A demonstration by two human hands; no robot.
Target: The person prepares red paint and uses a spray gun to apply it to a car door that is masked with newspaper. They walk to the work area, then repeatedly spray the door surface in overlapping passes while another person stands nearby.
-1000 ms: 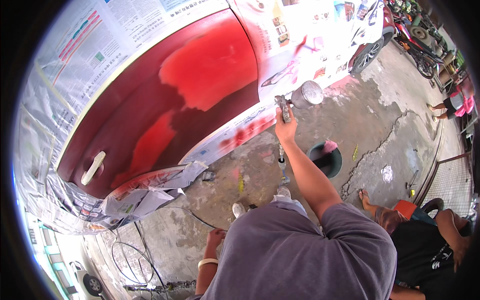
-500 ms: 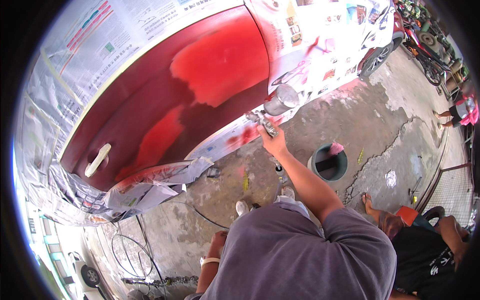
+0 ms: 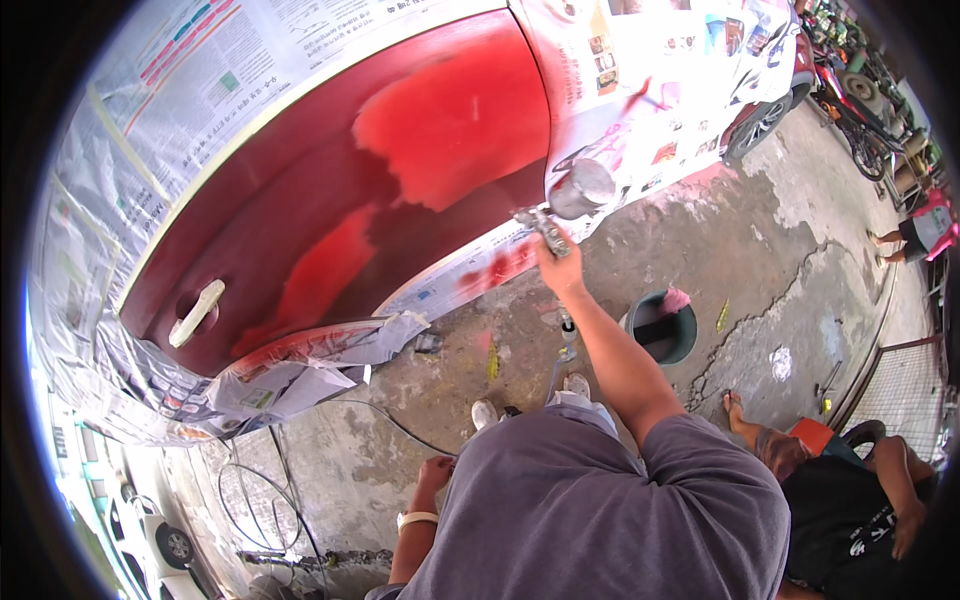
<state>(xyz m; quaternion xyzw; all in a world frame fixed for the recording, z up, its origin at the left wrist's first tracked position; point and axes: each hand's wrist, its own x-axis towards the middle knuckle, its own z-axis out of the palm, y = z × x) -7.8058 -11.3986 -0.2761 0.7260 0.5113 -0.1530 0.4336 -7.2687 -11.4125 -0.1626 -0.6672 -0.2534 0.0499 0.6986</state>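
In my right hand [image 3: 561, 268] is a metal paint spray gun [image 3: 541, 228] with a round silver cup [image 3: 583, 188]. Its nozzle points at the lower right part of a dark red car door [image 3: 330, 190], a short gap away. Bright red paint covers a large patch [image 3: 450, 130] at the upper right of the door and a smaller one [image 3: 325, 270] lower left. My left hand [image 3: 436, 470] hangs low by my side, fingers curled, close to a dark hose [image 3: 395, 425]; whether it grips the hose is hidden.
Taped newspaper [image 3: 250, 60] and printed sheets [image 3: 640, 110] mask the car around the door. A green bucket [image 3: 672, 335] with a pink cloth [image 3: 676, 300] stands on the concrete. A person in black [image 3: 840, 510] is at lower right; another [image 3: 935, 225] stands farther off.
My right hand and the spray gun have shifted slightly right and up. The whole view has moved a little too. The arm of the person in black has changed position.
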